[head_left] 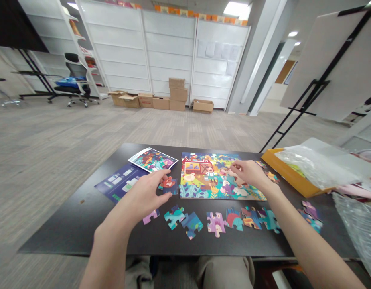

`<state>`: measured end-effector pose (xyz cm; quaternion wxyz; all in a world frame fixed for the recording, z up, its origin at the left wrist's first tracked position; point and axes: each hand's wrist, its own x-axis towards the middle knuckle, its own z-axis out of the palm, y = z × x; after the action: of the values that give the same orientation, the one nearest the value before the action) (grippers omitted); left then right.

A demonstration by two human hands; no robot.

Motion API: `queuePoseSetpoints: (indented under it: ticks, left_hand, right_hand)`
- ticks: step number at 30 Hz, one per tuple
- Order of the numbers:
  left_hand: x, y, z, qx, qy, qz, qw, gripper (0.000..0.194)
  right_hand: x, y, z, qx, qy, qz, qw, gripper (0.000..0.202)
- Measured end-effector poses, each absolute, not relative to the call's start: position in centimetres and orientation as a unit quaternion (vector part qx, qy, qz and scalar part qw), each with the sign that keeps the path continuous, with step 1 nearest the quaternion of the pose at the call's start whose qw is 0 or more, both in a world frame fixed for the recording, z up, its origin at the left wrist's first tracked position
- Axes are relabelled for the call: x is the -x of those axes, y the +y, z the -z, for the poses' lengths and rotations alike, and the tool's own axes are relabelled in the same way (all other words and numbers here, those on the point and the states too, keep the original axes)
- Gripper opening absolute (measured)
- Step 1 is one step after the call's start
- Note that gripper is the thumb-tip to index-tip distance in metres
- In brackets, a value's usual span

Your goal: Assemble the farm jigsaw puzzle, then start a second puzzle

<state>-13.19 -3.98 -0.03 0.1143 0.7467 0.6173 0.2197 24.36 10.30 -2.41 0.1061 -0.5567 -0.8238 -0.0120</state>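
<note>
The jigsaw puzzle (197, 180) lies flat on the dark table, its farm picture showing a red barn, a rabbit and plants. Over its right part, my right hand (250, 172) has thumb and fingers pinched together; whatever is between the fingertips is too small to make out. My left hand (147, 188) is at the puzzle's left, thumb and fingers apart. Just beyond its fingertips is a dark puzzle piece with a red figure (170, 185). Closer to me lie several loose pieces, among them a teal piece (175, 217), a blue piece (192, 224) and a pink-purple piece (216, 223).
A picture sheet (152, 159) and a purple printed sheet (117, 182) lie at the left. On the right are a yellow box (289, 172) with clear plastic in it and a crumpled plastic bag (358, 228). Cardboard boxes (177, 94) stand by the far shelves.
</note>
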Motion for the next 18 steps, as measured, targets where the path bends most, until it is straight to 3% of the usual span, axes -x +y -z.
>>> queuePoseSetpoints:
  ticks: [13,18]
  left_hand:
    - [11.9,-0.6,0.8,-0.768,0.605,-0.195,0.080,0.031]
    - [10.9,3.5,1.1,-0.788,0.587,-0.164,0.086,0.033]
  right_hand:
    - [-23.4,9.9,3.1,0.525,-0.842,-0.017,0.125,0.029]
    - [-23.3,9.7,3.3,0.520,-0.845,-0.019,0.120,0.029]
